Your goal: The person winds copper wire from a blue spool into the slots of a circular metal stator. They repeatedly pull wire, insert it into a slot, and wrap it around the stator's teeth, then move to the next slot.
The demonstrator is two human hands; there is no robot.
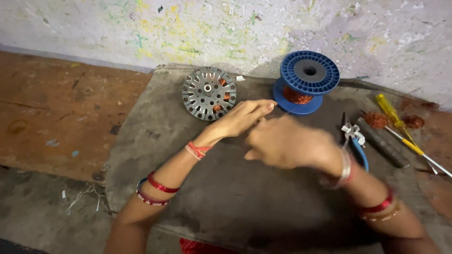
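While the head view looks down on a grey mat (235, 197) spread over the floor, the left hand (242, 117) reaches toward the middle of the mat with its fingers (263, 107) pinched together on a fine strand of copper wire (282, 113) that seems to lead to the blue spool (306, 80) at the mat's far edge. The right hand (287, 143), blurred, is just beside the left; I cannot tell whether its fingers are closed. By the look of it wire is being drawn off and handled; a next move would call for steady tension so the thin strand does not kink. The spool stands tilted, copper showing between its flanges. A slotted grey stator core (208, 92), partly wound, lies left of it; blue-handled pliers (355, 143), a file (382, 143) and a yellow screwdriver (400, 124) lie near the right edge.
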